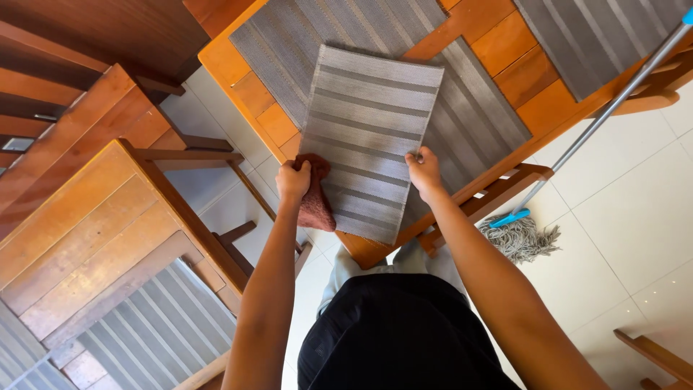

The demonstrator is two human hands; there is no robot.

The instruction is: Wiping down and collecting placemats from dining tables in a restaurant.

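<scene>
Striped grey placemat [364, 137] is gripped at its near end, long axis running away from the body, over the table's near corner [361, 253]. Left hand [294, 180] is clenched on mat edge w/ reddish cloth [316, 206]; right hand [424, 172] is pinched on opp. edge.

Left arm: bare, extended forward and upward from the lower middle of the view, elbow nearly straight, forearm slim and vertical in frame. Left hand [293, 180]: closed into a loose fist, knuckles up, back of hand toward the camera, fingers curled under and gripping.

Right arm: bare, reaching forward from the lower right on a diagonal, forearm broad in the foreground, narrowing to the wrist. Right hand [424, 172]: palm down, back visible, fingers bent at the tips in a pinch, thumb tucked beneath and hidden.

Both hands: level with one another, set apart, wrists straight.
</scene>
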